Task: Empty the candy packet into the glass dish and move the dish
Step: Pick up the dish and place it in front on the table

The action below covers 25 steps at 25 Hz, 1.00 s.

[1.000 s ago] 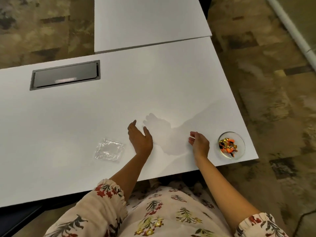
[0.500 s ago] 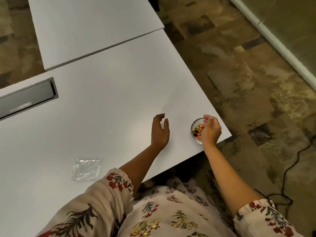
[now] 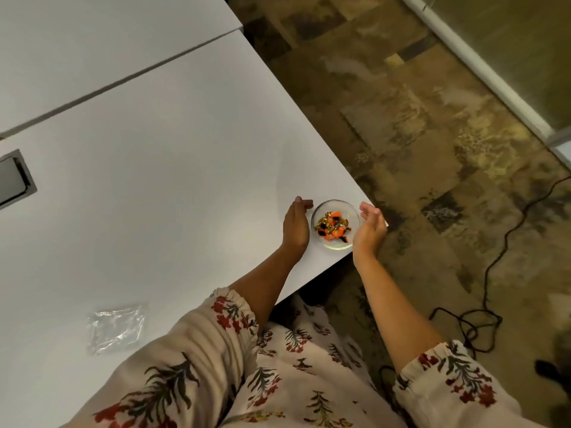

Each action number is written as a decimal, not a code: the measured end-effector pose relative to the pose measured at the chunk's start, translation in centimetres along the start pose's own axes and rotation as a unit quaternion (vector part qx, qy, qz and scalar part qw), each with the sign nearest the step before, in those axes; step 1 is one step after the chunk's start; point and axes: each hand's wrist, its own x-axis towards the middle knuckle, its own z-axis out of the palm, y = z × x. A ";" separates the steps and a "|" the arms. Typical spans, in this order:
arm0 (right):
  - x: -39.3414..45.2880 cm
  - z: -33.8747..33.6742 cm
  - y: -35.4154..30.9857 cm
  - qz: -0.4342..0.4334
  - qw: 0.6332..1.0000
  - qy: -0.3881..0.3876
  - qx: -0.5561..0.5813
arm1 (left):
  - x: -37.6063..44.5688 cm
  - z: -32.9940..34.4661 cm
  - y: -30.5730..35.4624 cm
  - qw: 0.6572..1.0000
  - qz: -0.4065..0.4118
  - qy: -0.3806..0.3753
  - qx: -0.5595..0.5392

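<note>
A small round glass dish (image 3: 349, 211) sits at the near right corner of the white table (image 3: 173, 168). It holds several orange, gold and black wrapped candies (image 3: 333, 227). My left hand (image 3: 296, 223) stands on edge just left of the dish, fingers curved toward it. On the other side, my right hand (image 3: 369, 228) is cupped beside the rim. Neither hand clearly grips the dish. The empty clear plastic packet (image 3: 116, 327) lies flat on the table far to the left, near the front edge.
The dish is very close to the table's right and front edges. A second white table (image 3: 92, 41) abuts at the back. A dark cable hatch (image 3: 14, 179) is set in the tabletop at left. A black cable (image 3: 488, 267) trails over the patterned carpet.
My left hand has moved right to the dish's left side. My right hand has shifted from over the dish to its right side. The view has turned right.
</note>
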 end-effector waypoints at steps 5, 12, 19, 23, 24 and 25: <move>-0.1 0.3 0.6 0.086 0.990 -0.085 0.078 | 0.4 1.7 -0.3 0.991 -0.055 -0.017 -0.122; -0.7 1.0 0.7 0.171 0.972 -0.073 0.141 | 0.3 2.6 0.4 0.989 -0.067 -0.028 -0.127; -1.9 2.7 -0.8 0.148 0.976 -0.077 0.140 | 0.3 0.8 1.9 0.986 -0.074 -0.014 -0.149; -3.0 4.9 -1.6 0.147 0.974 -0.111 0.129 | 0.6 -1.7 2.7 0.984 -0.064 0.016 -0.164; -3.3 5.6 -1.7 0.149 0.973 -0.116 0.130 | 0.6 -2.4 2.9 0.983 -0.062 0.024 -0.171; -3.6 6.3 -1.9 0.150 0.973 -0.122 0.128 | 0.6 -3.2 3.0 0.982 -0.060 0.034 -0.177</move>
